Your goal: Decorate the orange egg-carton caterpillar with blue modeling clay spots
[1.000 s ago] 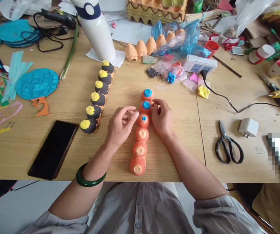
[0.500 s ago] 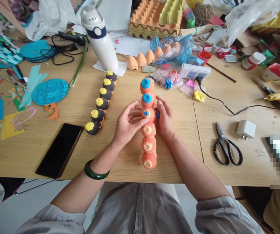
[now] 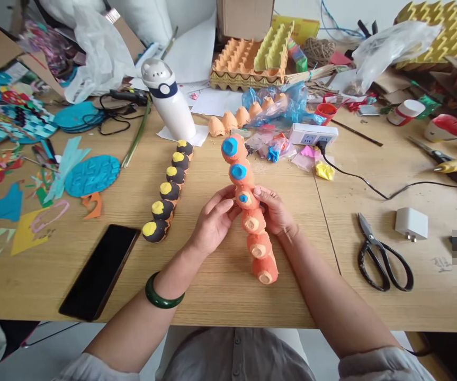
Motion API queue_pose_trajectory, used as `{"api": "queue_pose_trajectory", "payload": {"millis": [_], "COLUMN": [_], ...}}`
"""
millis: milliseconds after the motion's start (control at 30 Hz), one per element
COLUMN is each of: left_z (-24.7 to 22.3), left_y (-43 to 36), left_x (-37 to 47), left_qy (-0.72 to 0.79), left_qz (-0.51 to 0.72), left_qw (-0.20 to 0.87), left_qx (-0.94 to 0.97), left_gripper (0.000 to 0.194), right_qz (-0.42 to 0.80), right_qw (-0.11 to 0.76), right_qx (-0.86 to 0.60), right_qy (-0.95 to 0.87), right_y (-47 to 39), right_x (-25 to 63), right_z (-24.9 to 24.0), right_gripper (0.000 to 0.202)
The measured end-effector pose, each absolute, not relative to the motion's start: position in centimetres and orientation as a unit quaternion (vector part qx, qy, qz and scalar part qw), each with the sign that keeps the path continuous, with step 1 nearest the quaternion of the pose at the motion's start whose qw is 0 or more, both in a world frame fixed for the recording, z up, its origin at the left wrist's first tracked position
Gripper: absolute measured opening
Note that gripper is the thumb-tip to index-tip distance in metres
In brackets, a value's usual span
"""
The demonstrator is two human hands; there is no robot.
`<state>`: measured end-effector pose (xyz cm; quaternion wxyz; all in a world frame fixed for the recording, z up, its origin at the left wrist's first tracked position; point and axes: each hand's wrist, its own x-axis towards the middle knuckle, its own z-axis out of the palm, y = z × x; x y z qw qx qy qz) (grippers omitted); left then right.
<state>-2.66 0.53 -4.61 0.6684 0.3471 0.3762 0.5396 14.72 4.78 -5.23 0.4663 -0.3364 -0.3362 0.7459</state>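
An orange egg-carton strip (image 3: 257, 250) is held up in front of me, tilted with its far end to the left. Flat blue clay discs (image 3: 238, 171) cover its two farthest cup tops, and a smaller blue dab (image 3: 243, 198) sits on the third. The nearer cups have bare, pale tops. My right hand (image 3: 276, 211) grips the strip's right side, thumb on the third cup; a trace of blue shows by its fingers. From the left, my left hand (image 3: 215, 221) has its curled fingers against the strip, fingertips partly hidden behind it.
Left of my hands lies a black egg-carton strip (image 3: 167, 189) with yellow tops, beside a phone (image 3: 100, 271). Scissors (image 3: 383, 254), a white charger (image 3: 411, 223) and a power strip (image 3: 313, 133) with a cord lie right. A white bottle (image 3: 172, 108) stands behind.
The strip has tilted, its near end swinging right. My right thumb has come onto the third cup, while my left thumb has moved off the strip. The view has shifted up.
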Motion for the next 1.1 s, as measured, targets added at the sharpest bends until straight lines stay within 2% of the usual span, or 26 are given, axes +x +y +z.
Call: {"api": "queue_pose_trajectory", "payload": {"millis": [100, 200, 300, 433, 567, 833, 1100], "left_z": [-4.0, -3.7, -3.6, -3.4, -3.8, -4.5, -3.6], "left_y": [0.2, -0.1, -0.4, -0.6, -0.6, -0.2, -0.1], "left_x": [-2.6, -2.5, -2.3, -2.1, -2.1, -2.0, -2.6], "left_qy": [0.334, 0.304, 0.294, 0.301, 0.289, 0.296, 0.283], "left_qz": [0.507, 0.486, 0.493, 0.524, 0.531, 0.553, 0.543], "left_qw": [0.711, 0.710, 0.690, 0.646, 0.648, 0.656, 0.672], "left_qx": [0.355, 0.409, 0.441, 0.466, 0.463, 0.420, 0.417], "left_gripper": [0.053, 0.059, 0.068, 0.067, 0.069, 0.059, 0.054], "right_qz": [0.772, 0.788, 0.779, 0.778, 0.785, 0.784, 0.799], "right_qw": [0.426, 0.394, 0.403, 0.409, 0.417, 0.433, 0.386], "right_qx": [-0.306, -0.286, -0.295, -0.312, -0.293, -0.283, -0.225], "right_qy": [-0.359, -0.376, -0.379, -0.360, -0.353, -0.344, -0.402], "right_y": [5.0, 5.0, 4.9, 4.8, 4.8, 4.4, 4.5], "right_x": [15.3, 15.8, 15.8, 15.6, 15.4, 15.2, 15.6], "right_z": [-5.4, -5.5, -5.6, -5.7, -6.0, -5.9, -5.7], "right_gripper": [0.058, 0.058, 0.057, 0.061, 0.062, 0.057, 0.051]}}
